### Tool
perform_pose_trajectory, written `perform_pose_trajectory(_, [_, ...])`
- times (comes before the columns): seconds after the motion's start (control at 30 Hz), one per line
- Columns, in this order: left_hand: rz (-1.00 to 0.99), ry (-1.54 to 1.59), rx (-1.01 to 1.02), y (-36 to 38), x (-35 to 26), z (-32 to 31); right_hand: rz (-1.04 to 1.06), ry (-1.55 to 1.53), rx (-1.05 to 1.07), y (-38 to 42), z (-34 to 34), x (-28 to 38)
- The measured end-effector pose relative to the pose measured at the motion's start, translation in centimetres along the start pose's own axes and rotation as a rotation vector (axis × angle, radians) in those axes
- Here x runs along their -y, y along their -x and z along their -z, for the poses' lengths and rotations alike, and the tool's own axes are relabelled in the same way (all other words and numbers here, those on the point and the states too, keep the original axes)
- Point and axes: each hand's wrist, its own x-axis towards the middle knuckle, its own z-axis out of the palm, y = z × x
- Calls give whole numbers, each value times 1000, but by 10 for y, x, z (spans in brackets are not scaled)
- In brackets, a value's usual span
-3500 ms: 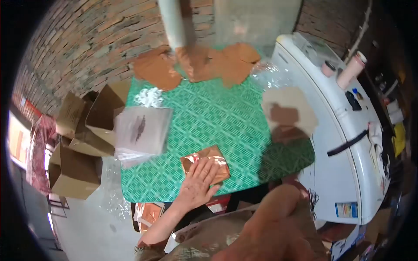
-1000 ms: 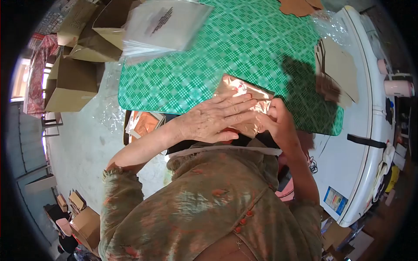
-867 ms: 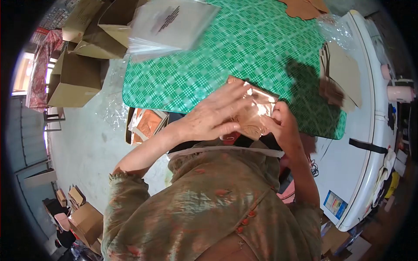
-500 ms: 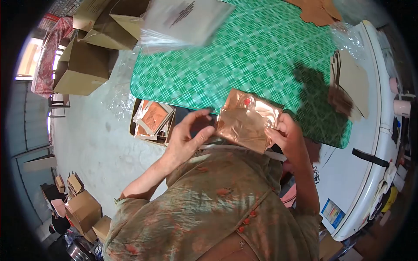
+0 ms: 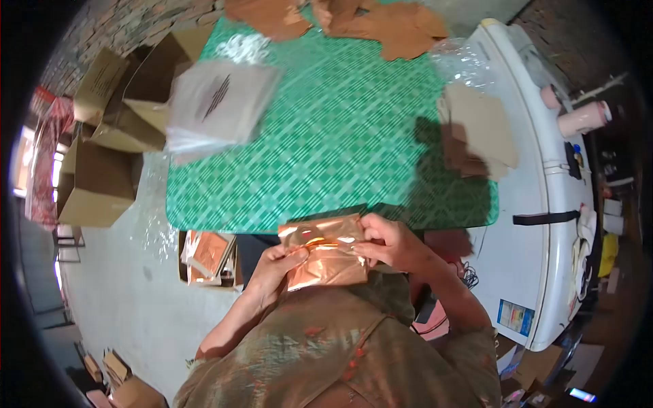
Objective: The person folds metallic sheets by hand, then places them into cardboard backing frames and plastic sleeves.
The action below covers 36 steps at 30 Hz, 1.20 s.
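Observation:
A shiny, crinkled copper-coloured foil packet (image 5: 330,266) is held flat in front of my body, at the near edge of the green checked table (image 5: 326,149). My left hand (image 5: 272,272) pinches its left side with the thumb on top. On the upper right side, my right hand (image 5: 391,243) grips it between thumb and fingers. Both hands hide parts of its edges. Below the table's left corner, a small carton (image 5: 212,285) holds several copper-coloured and pale flat pieces (image 5: 209,253).
A stack of clear plastic sleeves (image 5: 218,109) lies on the table's left. Brown irregular sheets (image 5: 388,30) are at the far edge, beige sheets (image 5: 483,126) at the right. Open cardboard boxes (image 5: 102,183) stand left; a white appliance (image 5: 513,272) borders the right.
My left hand, open beside the foil packet before, now grips its left side. The view has shifted, showing more of the table's far edge. My right hand still holds the packet.

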Motion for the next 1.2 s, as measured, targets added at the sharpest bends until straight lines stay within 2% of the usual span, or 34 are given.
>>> perform_pose_trajectory(0.03, [1, 31, -10, 1, -3, -3, 36, 43, -78, -3, 6, 1])
perform_pose_trajectory(0.1, [-28, 31, -14, 0, -8, -1, 482, 469, -420, -12, 45, 14])
perform_pose_trajectory(0.13, [-37, 14, 2, -1, -9, 9, 547, 785, -655, -16, 69, 24])
perform_pose_trajectory(0.17, [-46, -2, 16, -2, -9, 13, 595, 1105, -887, -21, 90, 33])
perform_pose_trajectory(0.23, [-119, 26, 36, 4, -18, 3, 431, 1464, -1158, -31, 121, 48])
perform_pose_trajectory(0.33, [-166, 61, 45, 3, -20, 10, 350, 1524, -1124, -56, 189, -25])
perform_pose_trajectory(0.43, [-200, 30, 17, 5, -22, 10, 160, 1334, -1090, -51, 184, -8])
perform_pose_trajectory(0.53, [-186, 30, 33, 7, -27, 11, 439, 1417, -1202, -53, 182, -14])
perform_pose_trajectory(0.63, [-229, 19, 35, 6, -33, 9, 316, 1482, -1176, -45, 184, -14])
perform_pose_trajectory(0.83, [-253, 68, 63, -2, -36, 22, 652, 1508, -1206, -36, 160, 53])
perform_pose_trajectory(0.93, [-301, 76, 29, 0, -40, 27, 770, 1558, -1094, -43, 122, 77])
perform_pose_trajectory(1.03, [-322, 156, 29, 7, -54, 25, 1097, 1423, -963, -64, 83, 80])
perform_pose_trajectory(1.13, [-404, 137, -18, 12, -60, 36, 999, 1393, -820, -75, 62, 87])
perform_pose_trajectory(1.2, [-431, 162, -66, 16, -65, 35, 1006, 1436, -848, -81, 61, 95])
